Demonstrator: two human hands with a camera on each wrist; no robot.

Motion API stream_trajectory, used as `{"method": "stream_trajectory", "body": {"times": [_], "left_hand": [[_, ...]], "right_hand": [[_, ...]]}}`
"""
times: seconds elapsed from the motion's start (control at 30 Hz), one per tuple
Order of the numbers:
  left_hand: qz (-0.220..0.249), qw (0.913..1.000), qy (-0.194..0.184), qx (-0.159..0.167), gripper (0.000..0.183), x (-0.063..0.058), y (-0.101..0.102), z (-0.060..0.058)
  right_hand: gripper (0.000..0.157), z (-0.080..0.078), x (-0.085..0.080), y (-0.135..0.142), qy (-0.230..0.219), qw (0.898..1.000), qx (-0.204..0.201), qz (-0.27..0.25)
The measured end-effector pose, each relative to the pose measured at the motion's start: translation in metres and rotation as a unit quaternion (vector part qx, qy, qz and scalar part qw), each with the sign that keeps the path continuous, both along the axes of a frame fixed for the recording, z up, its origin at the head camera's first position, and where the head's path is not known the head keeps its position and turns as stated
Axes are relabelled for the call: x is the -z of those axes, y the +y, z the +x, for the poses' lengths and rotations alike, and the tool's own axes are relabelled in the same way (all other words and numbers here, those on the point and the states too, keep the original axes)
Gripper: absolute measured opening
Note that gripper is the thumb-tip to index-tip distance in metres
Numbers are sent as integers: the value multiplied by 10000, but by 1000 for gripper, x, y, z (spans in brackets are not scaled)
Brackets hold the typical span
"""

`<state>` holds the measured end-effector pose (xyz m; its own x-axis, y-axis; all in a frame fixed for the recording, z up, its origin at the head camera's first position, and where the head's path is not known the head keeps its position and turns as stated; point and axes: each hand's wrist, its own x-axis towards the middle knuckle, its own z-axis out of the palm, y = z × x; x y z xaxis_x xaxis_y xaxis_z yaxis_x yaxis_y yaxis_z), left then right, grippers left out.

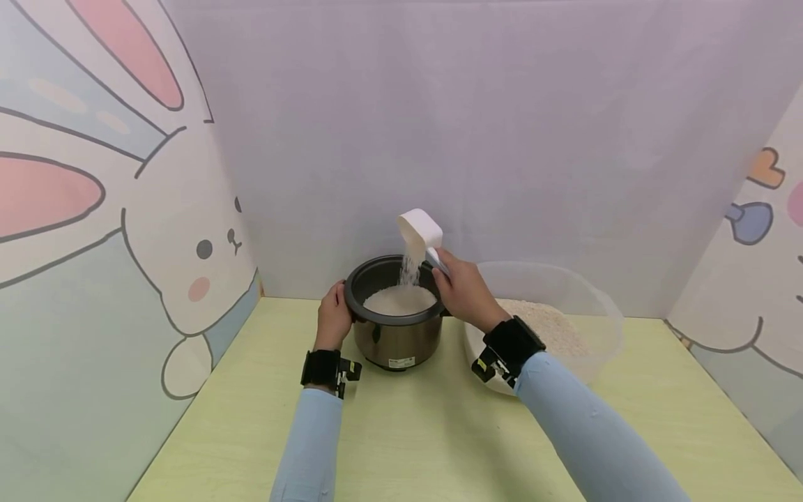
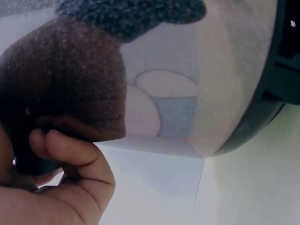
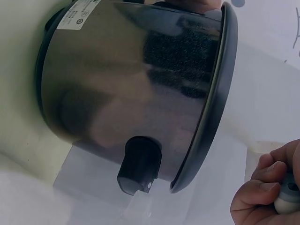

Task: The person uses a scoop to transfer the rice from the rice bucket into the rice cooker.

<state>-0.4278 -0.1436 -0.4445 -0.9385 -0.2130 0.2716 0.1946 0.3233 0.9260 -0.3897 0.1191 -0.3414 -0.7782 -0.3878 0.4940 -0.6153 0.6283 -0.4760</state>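
Over the pot (image 1: 398, 338), slanted scoop (image 1: 424, 227), mouth (image 1: 410, 237) leftward, right fingers (image 3: 255, 199) gripping handle (image 1: 437, 261), left fingers (image 2: 72, 147) gripping pot

Label (image 1: 401, 362) low on pot's (image 1: 397, 339) front: print too small to read in head view. Left hand (image 1: 333, 318), left of pot: covers most of the handle there; cut by left and bottom edges in left wrist view. Rice (image 1: 399, 302) in pot: depth hidden by the wall. Falling grains (image 1: 411, 268) above pot: blurred streaks. Scoop (image 1: 428, 226) over pot: grip partly covered by right hand (image 1: 469, 293); cup out of right wrist view, hand cropped by right edge. Bowl (image 1: 611, 328) right of pot: part hidden behind wrist strap (image 1: 511, 343) and sleeve (image 1: 590, 432).
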Motion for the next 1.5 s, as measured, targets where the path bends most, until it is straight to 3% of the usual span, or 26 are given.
{"method": "stream_trajectory", "body": {"times": [0.4, 0.77, 1.03, 1.33, 1.5], "left_hand": [[-86, 10000, -3, -7, 44, 2, -1, -2], [62, 10000, -67, -13, 43, 0, 0, 0], [154, 9998, -125, 17, 43, 1, 0, 0], [163, 9997, -163, 45, 44, 2, 0, 0], [138, 9998, -97, 84, 44, 2, -2, -1]], "right_hand": [[42, 3, 3, 4, 408, 9964, 135, 733], [47, 8, 12, 6, 378, 9891, 304, 1391], [49, 10, 9, 10, 274, 9890, 392, 1401], [43, 4, 16, 54, 452, 9882, 817, 1212], [43, 5, 24, 86, 194, 9854, 983, 1378]]}}
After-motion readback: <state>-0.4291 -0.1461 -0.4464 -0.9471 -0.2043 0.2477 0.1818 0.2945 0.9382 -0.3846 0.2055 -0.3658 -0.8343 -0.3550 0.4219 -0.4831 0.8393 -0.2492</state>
